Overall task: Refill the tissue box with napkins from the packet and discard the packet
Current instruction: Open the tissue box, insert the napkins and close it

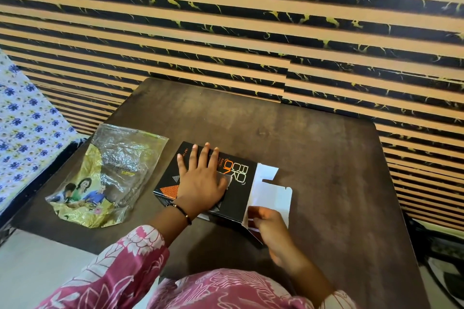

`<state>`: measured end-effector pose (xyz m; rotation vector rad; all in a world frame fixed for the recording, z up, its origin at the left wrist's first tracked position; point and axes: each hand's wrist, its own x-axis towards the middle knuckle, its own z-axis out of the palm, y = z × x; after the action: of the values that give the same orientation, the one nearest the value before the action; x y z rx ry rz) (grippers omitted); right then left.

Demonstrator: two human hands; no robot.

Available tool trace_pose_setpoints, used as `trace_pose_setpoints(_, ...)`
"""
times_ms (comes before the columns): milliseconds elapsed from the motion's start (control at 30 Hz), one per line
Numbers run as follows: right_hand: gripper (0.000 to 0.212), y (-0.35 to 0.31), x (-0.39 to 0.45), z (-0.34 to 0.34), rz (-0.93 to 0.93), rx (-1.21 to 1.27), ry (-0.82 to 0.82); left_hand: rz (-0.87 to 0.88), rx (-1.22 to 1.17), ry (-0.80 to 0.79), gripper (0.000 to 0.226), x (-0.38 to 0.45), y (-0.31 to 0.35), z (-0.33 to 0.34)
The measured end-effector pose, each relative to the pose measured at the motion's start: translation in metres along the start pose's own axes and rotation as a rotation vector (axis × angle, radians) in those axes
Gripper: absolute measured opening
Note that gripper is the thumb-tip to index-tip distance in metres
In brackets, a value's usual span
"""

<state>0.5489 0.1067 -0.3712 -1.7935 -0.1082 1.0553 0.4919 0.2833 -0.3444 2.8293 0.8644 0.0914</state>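
A black tissue box [241, 183] with orange print lies flat on the dark table [313, 158]. My left hand [200, 183] presses flat on its top, fingers spread, covering the dispensing slot. The box's right end is open, with white flaps [273, 190] sticking out. My right hand [270, 221] is at that open end, fingers pinched on the near flap. Whether napkins are inside is hidden. The plastic packet [105, 180], clear and yellow with a printed picture, lies crumpled and flat to the left of the box, apart from both hands.
The table stands against a striped black and tan wall [251, 32]. A bed with a blue-flowered sheet [22, 128] runs along the left. Pale floor [37, 263] shows at the lower left, and dark objects [444, 253] sit at the lower right.
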Motion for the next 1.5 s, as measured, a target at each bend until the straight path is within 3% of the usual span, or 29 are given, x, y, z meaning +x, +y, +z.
trace_pose_setpoints(133, 0.043, -0.01, 0.003, 0.004, 0.036, 0.009, -0.187, 0.002, -0.009, -0.003, 0.071, 0.0, -0.001, 0.0)
trace_pose_setpoints(333, 0.042, -0.012, 0.015, 0.0, 0.112, 0.126, -0.301, 0.003, -0.013, -0.011, 0.073, 0.001, -0.002, 0.001)
trace_pose_setpoints(467, 0.04, -0.006, 0.018, -0.001, 0.081, 0.199, -0.178, 0.009, -0.057, 0.015, 0.078, 0.002, -0.004, 0.001)
trace_pose_setpoints(633, 0.035, 0.006, 0.023, -0.018, 0.007, 0.204, 0.008, 0.251, -0.347, 0.132, 0.081, -0.007, -0.02, -0.007)
trace_pose_setpoints(800, 0.026, 0.006, 0.016, -0.043, -0.134, 0.239, 0.175, 0.241, -0.392, 0.205, 0.089, -0.014, -0.046, -0.013)
trace_pose_setpoints(933, 0.063, -0.011, 0.026, -0.044, -0.161, 0.083, 0.239, 0.474, -0.252, 0.078, 0.105, -0.023, -0.026, -0.018)
trace_pose_setpoints(1067, 0.075, -0.017, 0.032, -0.038, -0.239, -0.245, 0.266, 0.613, -0.074, 0.011, 0.111, -0.028, 0.01, -0.004)
trace_pose_setpoints(1300, 0.05, 0.016, 0.024, -0.038, -0.347, -0.545, 0.193, 0.606, -0.054, -0.105, 0.087, -0.025, 0.037, 0.005)
trace_pose_setpoints(1500, 0.051, 0.03, 0.027, -0.034, -0.482, -0.838, 0.142, 0.6, 0.166, -0.198, 0.073, -0.021, 0.046, 0.013)
